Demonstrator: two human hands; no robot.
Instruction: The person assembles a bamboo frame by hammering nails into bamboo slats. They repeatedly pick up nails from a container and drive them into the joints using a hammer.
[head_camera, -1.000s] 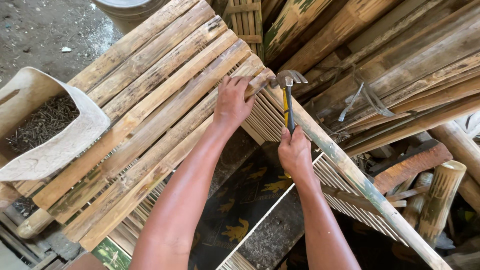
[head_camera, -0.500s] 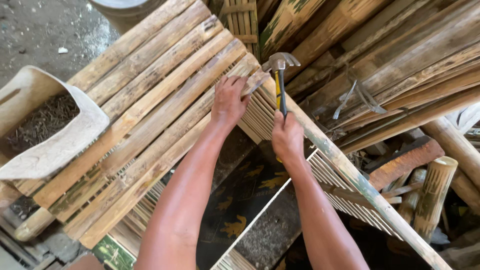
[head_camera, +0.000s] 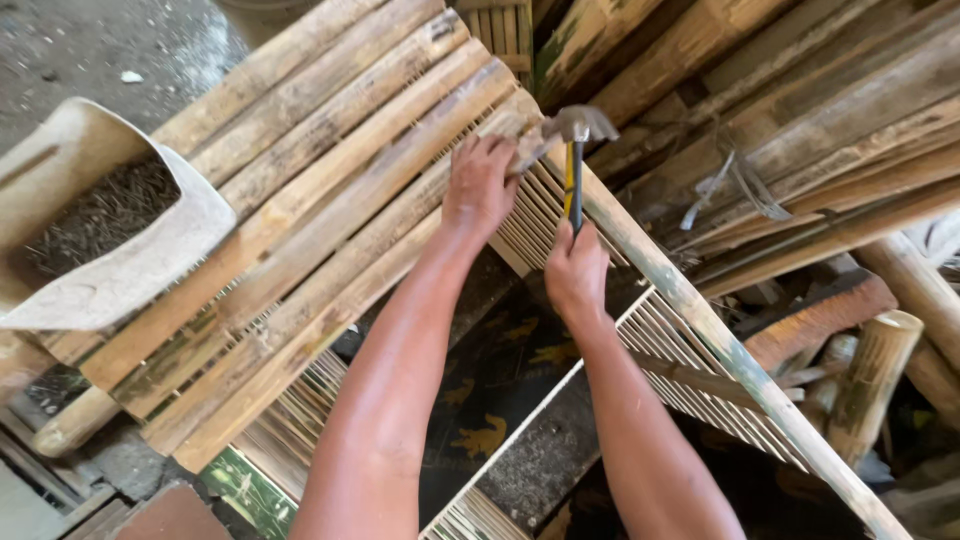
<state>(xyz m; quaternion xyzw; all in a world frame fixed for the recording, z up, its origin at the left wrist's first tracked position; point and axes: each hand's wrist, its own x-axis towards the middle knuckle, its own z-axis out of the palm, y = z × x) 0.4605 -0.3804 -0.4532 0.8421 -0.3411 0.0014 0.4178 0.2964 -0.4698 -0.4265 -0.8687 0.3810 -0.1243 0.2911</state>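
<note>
My right hand (head_camera: 575, 272) grips the black and yellow handle of a claw hammer (head_camera: 574, 135); its steel head is raised over the corner of a bamboo frame. My left hand (head_camera: 480, 185) presses its fingers on the end of a split bamboo slat (head_camera: 330, 260) at that same corner, just left of the hammer head. A long round bamboo pole (head_camera: 700, 310) runs diagonally under the hammer toward the lower right, with thin bamboo slivers (head_camera: 690, 360) fixed along it.
A cut plastic container (head_camera: 100, 230) holding small dark nails rests on the slats at the left. Piled bamboo poles and planks (head_camera: 800, 120) lie at the upper right, with short bamboo stumps (head_camera: 875, 375) on the right. A dark patterned cloth (head_camera: 490, 380) shows below.
The hammer has swung up and slightly away from the slat corner, then sits near the same spot again; both hands stay at the frame's corner while the view shifted a little.
</note>
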